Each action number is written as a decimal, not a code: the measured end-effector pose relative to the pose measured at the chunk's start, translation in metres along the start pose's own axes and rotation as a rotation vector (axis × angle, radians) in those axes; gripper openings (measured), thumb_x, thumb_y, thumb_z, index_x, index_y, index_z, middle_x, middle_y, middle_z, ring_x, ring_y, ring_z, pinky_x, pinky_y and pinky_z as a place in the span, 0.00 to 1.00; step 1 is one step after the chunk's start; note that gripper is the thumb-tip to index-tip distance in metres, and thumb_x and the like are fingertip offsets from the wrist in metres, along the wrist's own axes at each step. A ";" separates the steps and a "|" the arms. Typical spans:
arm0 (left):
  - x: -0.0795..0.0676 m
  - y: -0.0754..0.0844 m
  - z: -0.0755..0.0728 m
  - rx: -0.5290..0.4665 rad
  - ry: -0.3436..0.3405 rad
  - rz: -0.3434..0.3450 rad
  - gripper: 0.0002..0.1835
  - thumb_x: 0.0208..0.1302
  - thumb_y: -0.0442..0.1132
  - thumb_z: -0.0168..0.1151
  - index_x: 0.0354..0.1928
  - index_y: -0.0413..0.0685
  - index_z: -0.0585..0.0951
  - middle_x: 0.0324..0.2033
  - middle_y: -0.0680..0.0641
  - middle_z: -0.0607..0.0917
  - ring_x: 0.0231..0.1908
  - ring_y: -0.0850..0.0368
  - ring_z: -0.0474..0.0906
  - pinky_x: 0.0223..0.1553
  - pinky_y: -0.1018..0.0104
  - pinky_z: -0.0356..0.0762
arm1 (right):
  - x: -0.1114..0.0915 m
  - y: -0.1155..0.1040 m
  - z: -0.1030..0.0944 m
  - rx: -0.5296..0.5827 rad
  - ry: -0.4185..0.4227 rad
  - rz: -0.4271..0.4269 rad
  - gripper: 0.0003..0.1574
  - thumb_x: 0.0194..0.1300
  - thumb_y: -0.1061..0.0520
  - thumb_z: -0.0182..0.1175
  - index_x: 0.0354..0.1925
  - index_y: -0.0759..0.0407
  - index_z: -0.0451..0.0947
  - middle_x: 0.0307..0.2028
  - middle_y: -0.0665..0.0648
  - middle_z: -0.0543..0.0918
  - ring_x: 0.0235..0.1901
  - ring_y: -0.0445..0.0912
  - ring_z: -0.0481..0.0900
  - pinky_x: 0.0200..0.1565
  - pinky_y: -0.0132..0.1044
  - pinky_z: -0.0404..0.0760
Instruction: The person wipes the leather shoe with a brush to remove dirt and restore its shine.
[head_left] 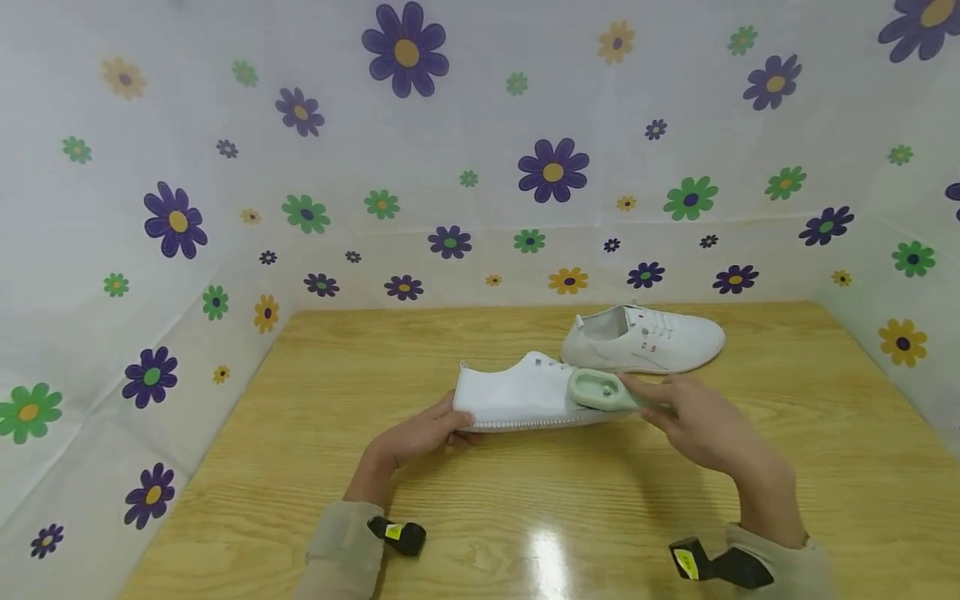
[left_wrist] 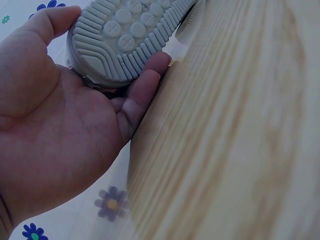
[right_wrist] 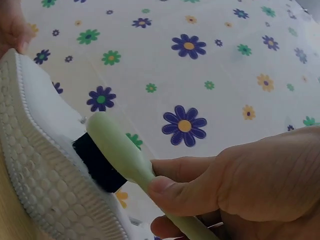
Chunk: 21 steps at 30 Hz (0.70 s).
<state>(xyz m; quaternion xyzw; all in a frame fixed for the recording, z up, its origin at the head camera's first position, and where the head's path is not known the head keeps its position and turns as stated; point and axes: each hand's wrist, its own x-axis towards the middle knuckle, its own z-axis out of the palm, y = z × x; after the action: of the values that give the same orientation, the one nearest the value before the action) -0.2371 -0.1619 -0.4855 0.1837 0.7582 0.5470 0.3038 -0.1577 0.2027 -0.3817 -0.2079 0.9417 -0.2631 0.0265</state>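
Your left hand (head_left: 426, 429) grips a white shoe (head_left: 517, 396) by its heel over the wooden table (head_left: 352, 358); your right hand (head_left: 701, 423) pinches a green brush (right_wrist: 116, 145), bristles (right_wrist: 101, 164) against the upper. Behind sits a second white shoe (head_left: 682, 340).

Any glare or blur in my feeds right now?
Head view: bright glare on the near wooden tabletop, clear of the held white sneaker; left wrist: dim, with the tabletop grain soft; right wrist: the green brush has dark bristles showing little detail.
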 end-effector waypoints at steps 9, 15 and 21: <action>-0.001 0.000 0.001 0.028 0.001 0.023 0.30 0.72 0.48 0.45 0.70 0.50 0.51 0.57 0.41 0.70 0.50 0.50 0.74 0.52 0.58 0.72 | 0.001 -0.001 0.005 -0.058 0.037 -0.059 0.28 0.66 0.63 0.56 0.64 0.54 0.69 0.36 0.53 0.82 0.28 0.41 0.68 0.32 0.34 0.70; -0.002 0.002 0.002 0.029 0.004 0.025 0.29 0.72 0.49 0.44 0.69 0.49 0.51 0.55 0.41 0.71 0.50 0.50 0.74 0.51 0.58 0.72 | 0.011 -0.017 0.020 -0.153 0.075 -0.048 0.28 0.66 0.61 0.56 0.64 0.50 0.70 0.26 0.48 0.71 0.26 0.42 0.63 0.30 0.34 0.66; -0.002 0.001 0.000 0.033 -0.016 0.041 0.30 0.72 0.49 0.45 0.70 0.49 0.50 0.58 0.40 0.69 0.51 0.49 0.74 0.52 0.57 0.71 | -0.003 0.006 -0.002 0.029 0.004 0.038 0.28 0.69 0.63 0.52 0.66 0.56 0.66 0.44 0.62 0.82 0.33 0.43 0.75 0.35 0.40 0.76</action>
<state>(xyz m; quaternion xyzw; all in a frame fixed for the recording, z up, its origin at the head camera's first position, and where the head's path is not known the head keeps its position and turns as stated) -0.2353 -0.1626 -0.4839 0.2085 0.7606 0.5391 0.2956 -0.1577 0.2093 -0.3835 -0.1893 0.9416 -0.2767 0.0326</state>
